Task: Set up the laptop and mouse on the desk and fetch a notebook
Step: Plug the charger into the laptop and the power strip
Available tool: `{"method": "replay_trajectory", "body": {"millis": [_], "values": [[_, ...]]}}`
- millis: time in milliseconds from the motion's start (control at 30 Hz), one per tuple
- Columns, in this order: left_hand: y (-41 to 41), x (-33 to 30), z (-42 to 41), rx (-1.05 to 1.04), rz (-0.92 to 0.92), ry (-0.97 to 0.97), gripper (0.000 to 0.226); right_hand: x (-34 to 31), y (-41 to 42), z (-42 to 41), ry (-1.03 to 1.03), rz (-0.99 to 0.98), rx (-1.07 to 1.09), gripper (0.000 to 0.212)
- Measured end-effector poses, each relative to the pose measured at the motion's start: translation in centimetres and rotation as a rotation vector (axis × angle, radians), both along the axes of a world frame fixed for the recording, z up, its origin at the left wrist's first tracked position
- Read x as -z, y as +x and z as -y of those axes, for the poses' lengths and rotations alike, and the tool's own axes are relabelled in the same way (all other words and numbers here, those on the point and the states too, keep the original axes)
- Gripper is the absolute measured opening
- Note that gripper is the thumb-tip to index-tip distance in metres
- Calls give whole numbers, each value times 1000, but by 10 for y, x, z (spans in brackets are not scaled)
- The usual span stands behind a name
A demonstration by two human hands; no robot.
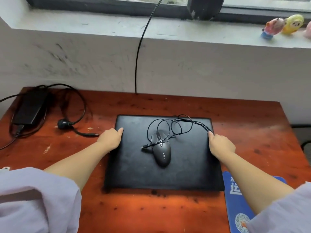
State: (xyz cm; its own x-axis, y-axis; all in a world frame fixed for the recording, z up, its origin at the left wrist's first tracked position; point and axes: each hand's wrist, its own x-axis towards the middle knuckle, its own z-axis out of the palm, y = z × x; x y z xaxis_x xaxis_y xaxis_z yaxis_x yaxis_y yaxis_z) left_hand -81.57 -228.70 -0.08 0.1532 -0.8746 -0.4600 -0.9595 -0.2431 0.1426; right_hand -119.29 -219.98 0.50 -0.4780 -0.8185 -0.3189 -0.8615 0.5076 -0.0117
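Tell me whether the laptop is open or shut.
Shut. The laptop lies flat on the desk, lid down, with the mouse resting on top.

Desk setting beneath a window.
A scuffed white wall [185, 68] rises behind the red-brown wooden desk [151, 212]; above the wall, a grey sill [84, 26] under a dark-framed window [104, 5] admits daylight.

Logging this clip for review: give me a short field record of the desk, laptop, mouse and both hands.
desk: red-brown wood, against the wall
laptop: closed, flat on desk
mouse: on the laptop lid, cable looped, unplugged
left hand: grips laptop's left edge
right hand: grips laptop's right edge
mouse pad: blue, right of laptop
power adapter: far left, unplugged from laptop
notebook: not visible
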Motion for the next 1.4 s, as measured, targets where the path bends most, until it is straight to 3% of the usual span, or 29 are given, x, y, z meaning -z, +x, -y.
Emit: {"method": "replay_trajectory", "body": {"millis": [200,333,467,667,833,1100,1233,1400], "values": [[5,-9,-15,-2,-58,51,58,-10,12,1,-13,-8,68,51],[24,-14,-34,136,-29,-44,40,-25,31,9,-297,-45,43,34],[51,-20,-40,227,-51,-197,23,-44,79,36,-498,13,-39,32],[99,-20,-16,443,41,-372,28,-58,171,74,-670,27,-203,29],[139,-1,7,642,62,-308,35,-42,241,98,-495,97,-396,26],[136,7,26,696,-166,-364,21,-15,287,144,-64,189,-506,37],[118,7,32,652,-264,-368,20,-9,288,161,3,217,-545,43],[103,4,41,592,-358,-376,20,-2,286,163,-53,234,-544,54]]}}
